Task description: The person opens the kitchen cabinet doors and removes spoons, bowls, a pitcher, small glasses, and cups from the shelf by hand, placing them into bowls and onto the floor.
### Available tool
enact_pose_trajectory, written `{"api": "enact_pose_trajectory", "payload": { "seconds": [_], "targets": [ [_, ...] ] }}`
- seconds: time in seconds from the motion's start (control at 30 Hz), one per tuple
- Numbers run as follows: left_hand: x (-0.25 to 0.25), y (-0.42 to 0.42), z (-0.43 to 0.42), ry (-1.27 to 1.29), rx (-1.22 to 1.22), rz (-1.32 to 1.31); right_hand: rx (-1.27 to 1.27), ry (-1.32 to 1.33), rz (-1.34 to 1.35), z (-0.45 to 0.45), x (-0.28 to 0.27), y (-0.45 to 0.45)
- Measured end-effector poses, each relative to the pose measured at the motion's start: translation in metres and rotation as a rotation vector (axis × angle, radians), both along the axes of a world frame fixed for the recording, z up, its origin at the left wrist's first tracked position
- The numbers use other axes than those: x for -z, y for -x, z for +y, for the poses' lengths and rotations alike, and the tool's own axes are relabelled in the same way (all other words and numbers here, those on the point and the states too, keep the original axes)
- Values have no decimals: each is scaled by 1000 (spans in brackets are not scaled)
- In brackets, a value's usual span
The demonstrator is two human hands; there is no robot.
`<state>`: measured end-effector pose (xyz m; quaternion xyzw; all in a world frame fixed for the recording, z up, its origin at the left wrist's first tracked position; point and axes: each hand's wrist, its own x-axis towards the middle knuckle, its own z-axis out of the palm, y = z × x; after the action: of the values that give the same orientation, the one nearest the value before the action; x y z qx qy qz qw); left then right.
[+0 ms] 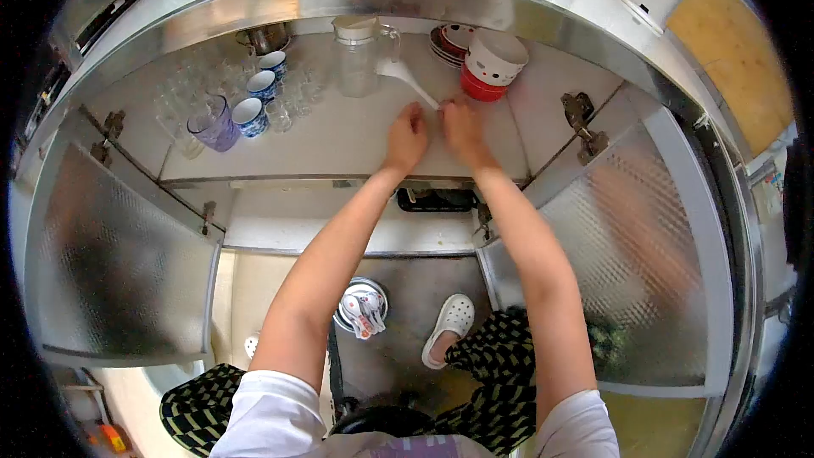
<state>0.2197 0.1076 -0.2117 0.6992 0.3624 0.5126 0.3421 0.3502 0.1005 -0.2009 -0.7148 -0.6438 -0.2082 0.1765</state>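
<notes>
Inside the open cabinet, a long-handled white soup spoon lies slanted across the shelf, its bowl beside a clear glass pitcher. My right hand is closed at the end of the spoon's handle, its fingertips partly hidden. Just to the left, my left hand is held with curled fingers, apart from the spoon; whatever may be in it is hidden. Beyond my right hand, a white bowl stands on a red bowl, with a stack of dark-rimmed plates behind.
Blue-patterned cups, a purple glass and several clear glasses crowd the shelf's left side. Textured glass doors stand open on both sides. On the floor sits a basin with white spoons.
</notes>
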Motion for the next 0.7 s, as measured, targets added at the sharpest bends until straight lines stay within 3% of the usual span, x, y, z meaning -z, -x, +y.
{"api": "enact_pose_trajectory", "payload": {
  "seconds": [0.1, 0.27, 0.33, 0.5, 0.57, 0.6, 0.63, 0.67, 0.7],
  "targets": [
    [2, 0, 1, 9, 6, 0, 12, 56, 86, -13, 0, 3],
    [8, 3, 4, -38, 0, -18, -80, 1, -115, -44, -3, 14],
    [1, 6, 6, 145, 76, 161, -49, -21, -96, -49, -1, 19],
    [-1, 10, -27, 153, 6, -53, -26, -257, 49, -61, -7, 28],
    [-5, 13, -33, 170, 6, -70, 140, -66, 483, -68, -15, 31],
    [-7, 15, -36, 326, 76, -87, 141, -66, 479, -71, -18, 30],
    [-9, 17, -39, 482, 147, -102, 133, 15, 683, -76, -22, 29],
    [-10, 18, -45, 483, 147, -104, 125, 99, 886, -81, -24, 30],
    [-14, 20, -55, 526, 170, -230, 126, 102, 884, -87, -25, 35]
  ]
}}
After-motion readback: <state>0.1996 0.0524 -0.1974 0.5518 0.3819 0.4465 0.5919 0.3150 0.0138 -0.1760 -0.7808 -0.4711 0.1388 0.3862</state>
